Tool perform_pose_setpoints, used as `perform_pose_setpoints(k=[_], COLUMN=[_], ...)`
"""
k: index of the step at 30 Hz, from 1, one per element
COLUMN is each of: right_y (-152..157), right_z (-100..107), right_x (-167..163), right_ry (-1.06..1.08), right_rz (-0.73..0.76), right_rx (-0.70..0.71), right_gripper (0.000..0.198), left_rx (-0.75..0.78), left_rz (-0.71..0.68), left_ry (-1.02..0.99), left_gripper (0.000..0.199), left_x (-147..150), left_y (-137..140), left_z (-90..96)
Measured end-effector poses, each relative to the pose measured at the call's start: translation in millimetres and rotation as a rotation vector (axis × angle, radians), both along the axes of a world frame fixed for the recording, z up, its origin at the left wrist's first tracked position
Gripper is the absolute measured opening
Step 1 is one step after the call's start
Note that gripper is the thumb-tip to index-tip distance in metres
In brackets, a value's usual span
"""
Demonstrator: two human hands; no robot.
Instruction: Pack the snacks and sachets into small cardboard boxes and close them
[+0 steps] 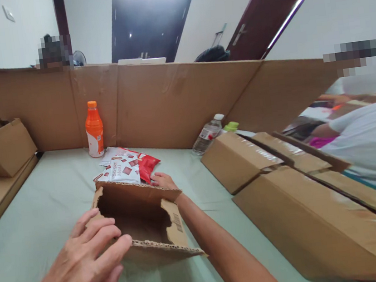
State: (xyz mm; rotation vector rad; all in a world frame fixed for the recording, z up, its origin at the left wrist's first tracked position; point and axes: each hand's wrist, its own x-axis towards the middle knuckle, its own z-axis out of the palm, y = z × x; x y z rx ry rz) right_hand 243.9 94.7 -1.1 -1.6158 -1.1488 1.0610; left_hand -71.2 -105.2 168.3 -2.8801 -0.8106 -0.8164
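A small open-topped cardboard box [181, 226] stands in front of me, its dark inside facing me and its flaps up. My left hand [85, 254] lies at its near left corner, fingers stretched and slightly apart over the rim. My right arm passes along the box's right side. Behind the box, my right hand [163, 180] is at the lower edge of a red packet [147, 164], its fingers extended and partly hidden by the back flap. A white packet printed "Super Meal" [123, 169] overlaps the red one, with another pale packet partly under it.
An orange drink bottle [94, 132] stands behind the packets. A clear bottle [207, 134] leans at the right, near a green-capped one [230, 127]. Closed cartons [307, 218] line the right side; an open carton [7, 149] is left. A cardboard wall [176, 101] runs behind. Other people are beyond it.
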Motion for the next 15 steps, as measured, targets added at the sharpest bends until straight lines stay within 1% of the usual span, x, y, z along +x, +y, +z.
perform_pose_setpoints(k=[3,5,8,10,13,15], right_y=[16.6,23.5,29.0,31.7,33.2,27.0], right_z=[3.9,4.0,0.8,-1.9,-2.0,2.8], right_x=[-4.2,-7.5,-12.8,-15.8,-13.7,-2.6], right_ry=[0.048,0.071,0.089,0.089,0.071,0.044], right_rz=[-0.016,-0.034,-0.062,-0.071,-0.052,-0.013], right_rx=[-0.125,-0.161,-0.175,-0.177,-0.175,-0.170], right_gripper=[0.039,0.040,0.040,0.040,0.040,0.038], left_rx=[0.058,0.053,0.001,-0.037,-0.052,-0.044], left_rz=[0.098,0.136,0.079,0.041,0.015,0.001], left_ry=[-0.070,-0.111,-0.172,-0.216,-0.244,-0.226], left_gripper=[0.045,0.047,0.047,0.047,0.042,0.040], left_x=[-11.0,-14.1,-9.9,-3.8,2.0,0.3], left_y=[8.1,15.7,24.0,26.4,27.5,27.0], left_z=[-7.2,-16.6,-31.1,-36.3,-34.2,-29.1])
